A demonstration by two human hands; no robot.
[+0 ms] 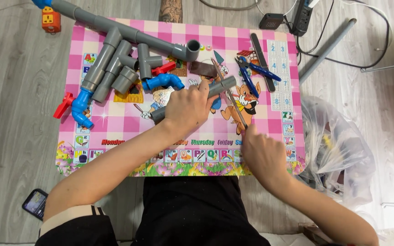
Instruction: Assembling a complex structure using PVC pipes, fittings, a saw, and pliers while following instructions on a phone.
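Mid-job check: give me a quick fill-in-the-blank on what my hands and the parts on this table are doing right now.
The left hand presses a short ____ pipe onto the pink table.
The right hand draws a thin ____ blade across that pipe.
The pliers beyond the pipe have ____ handles.
A crumpled clear ____ bag lies right of the table.

Missing words: grey; saw; blue; plastic

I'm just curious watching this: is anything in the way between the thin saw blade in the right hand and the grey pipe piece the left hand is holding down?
Nothing visible. The left hand presses the short grey pipe onto the pink table, and the thin blade held by the right hand lies straight across it. The blue pliers lie off to the side.
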